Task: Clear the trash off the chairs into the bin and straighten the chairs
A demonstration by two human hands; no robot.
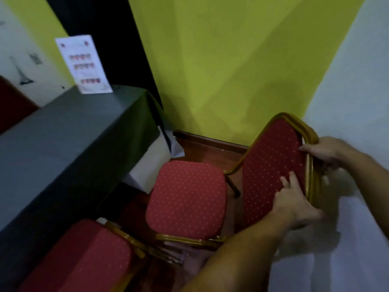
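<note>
A red dotted chair with a gold frame stands in the corner; its seat [186, 199] is bare and its backrest [271, 165] rises at the right. My left hand [294, 204] grips the backrest's lower right edge, fingers on the red padding. My right hand [328, 151] holds the gold frame higher up on the same side. A second red chair [84, 260] shows at the lower left, only partly in view. No trash or bin is visible.
A table under a dark cloth [63, 148] runs along the left, close to both chairs, with a printed white sheet [84, 64] standing on it. A yellow-green wall [231, 70] is behind the chair, and white cloth [347, 239] lies at the right.
</note>
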